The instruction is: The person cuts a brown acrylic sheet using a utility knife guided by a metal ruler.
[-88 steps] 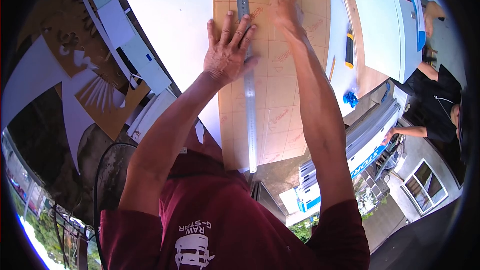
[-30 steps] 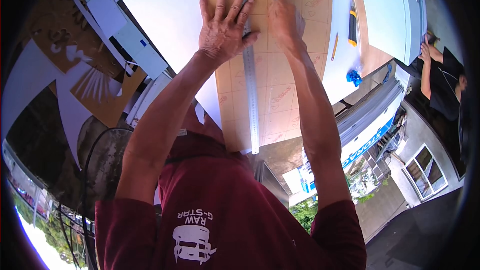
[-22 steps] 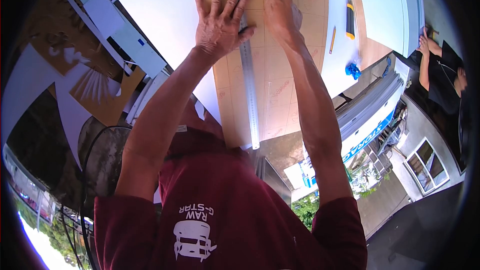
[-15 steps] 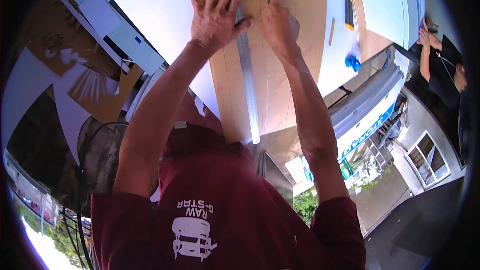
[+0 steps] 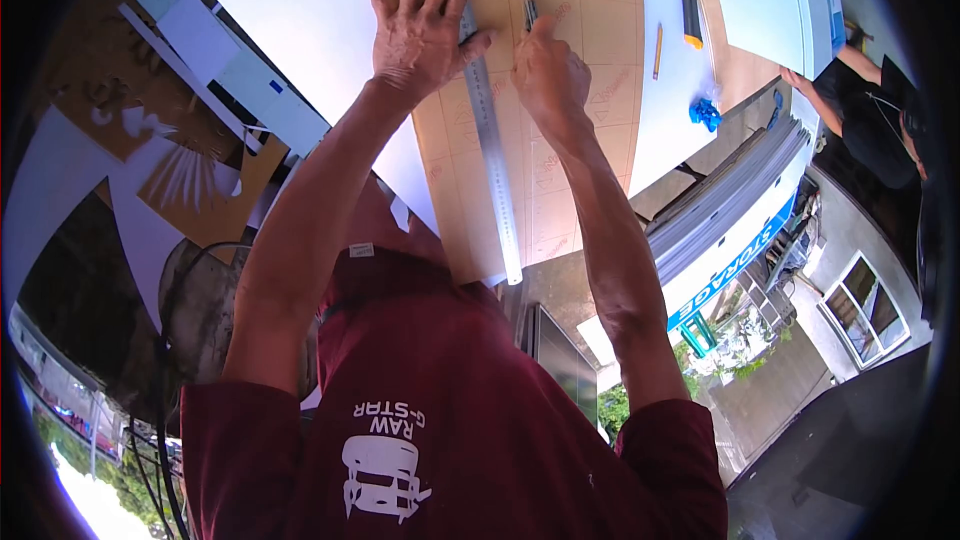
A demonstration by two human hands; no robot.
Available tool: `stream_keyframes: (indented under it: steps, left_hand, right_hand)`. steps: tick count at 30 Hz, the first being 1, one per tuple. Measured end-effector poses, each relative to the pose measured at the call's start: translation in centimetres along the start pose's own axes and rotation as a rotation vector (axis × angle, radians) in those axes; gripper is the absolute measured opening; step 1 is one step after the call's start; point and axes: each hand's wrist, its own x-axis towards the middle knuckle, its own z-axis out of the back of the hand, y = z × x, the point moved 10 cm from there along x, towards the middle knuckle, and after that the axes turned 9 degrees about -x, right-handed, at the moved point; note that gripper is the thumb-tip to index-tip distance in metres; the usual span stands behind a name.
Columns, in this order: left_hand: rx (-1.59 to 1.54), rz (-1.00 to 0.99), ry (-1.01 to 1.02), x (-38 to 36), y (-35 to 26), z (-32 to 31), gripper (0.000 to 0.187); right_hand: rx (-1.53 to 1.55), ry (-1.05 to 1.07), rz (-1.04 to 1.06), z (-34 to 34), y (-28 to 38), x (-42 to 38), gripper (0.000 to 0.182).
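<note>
My left hand (image 5: 420, 40) lies flat with its fingers spread, across a long metal ruler (image 5: 487, 125). Under the ruler is a sheet covered in brown protective paper (image 5: 608, 70), with thin ruled lines and red print on it. In my right hand (image 5: 553, 75) is a slim pen-like tool (image 5: 530, 10), dark and silver, its tip pointing away from me close over the brown sheet. That hand is closed around the tool, to the right of the ruler. Whether the tool is a pen or a blade I cannot tell.
On the white surface (image 5: 665, 105) to the right lie a pencil (image 5: 657, 50), a yellow-and-black cutter (image 5: 691, 10) and a crumpled blue thing (image 5: 705, 115). Another person's arm (image 5: 815, 100) reaches in at the far right. Paper offcuts (image 5: 185, 175) lie at left.
My right hand with the tool has come slightly closer to me along the sheet. My left hand stays on the ruler. The other person's arms have shifted.
</note>
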Motion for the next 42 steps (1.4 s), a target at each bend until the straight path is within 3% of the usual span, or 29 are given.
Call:
stream_keyframes:
  steps: [1, 7, 11, 19, 22, 32, 34, 37, 39, 40, 42]
  left_hand:
    - [0.065, -0.069, -0.186, -0.4, -0.2, 0.0, 0.075]
    - [0.114, 0.001, -0.058, -0.2, 0.5, -0.7, 0.076]
    - [0.078, 0.002, -0.071, -0.3, 0.5, -0.6, 0.077]
    - [0.047, 0.011, -0.072, -0.2, 0.5, -0.6, 0.077]
    - [0.033, 0.012, -0.079, -0.2, 0.7, -0.5, 0.077]
    - [0.044, 0.010, -0.068, -0.2, 0.6, -0.5, 0.077]
    - [0.050, 0.005, -0.075, -0.2, 0.6, -0.5, 0.077]
    - [0.067, 0.000, -0.083, -0.2, 0.6, -0.5, 0.076]
    - [0.064, 0.001, -0.088, -0.3, 0.5, -0.6, 0.075]
    - [0.060, 0.002, -0.092, -0.2, 0.6, -0.5, 0.075]
    - [0.055, 0.007, -0.090, -0.2, 0.6, -0.5, 0.076]
  right_hand:
    - [0.017, -0.005, -0.017, -0.2, -0.4, -0.3, 0.023]
    - [-0.042, 0.058, -0.054, 1.1, -0.4, 0.2, 0.021]
    - [0.057, 0.013, -0.146, 5.4, 0.0, 1.8, 0.027]
    - [0.113, -0.079, -0.104, 3.7, 0.1, 13.8, 0.035]
    - [0.142, -0.068, -0.094, 4.0, 0.5, 15.1, 0.045]
    - [0.037, -0.049, -0.092, 3.3, 0.6, 17.3, 0.045]
    - [0.075, -0.056, -0.070, 2.1, 0.1, 18.1, 0.047]
    - [0.424, -0.151, 0.182, -2.5, -0.9, 22.2, 0.050]
    - [0.550, -0.098, 0.180, -4.0, -1.6, 23.1, 0.053]
    - [0.556, -0.034, 0.085, -5.3, -2.6, 23.7, 0.047]
    - [0.321, -0.282, 0.208, -3.6, -1.9, 22.7, 0.043]
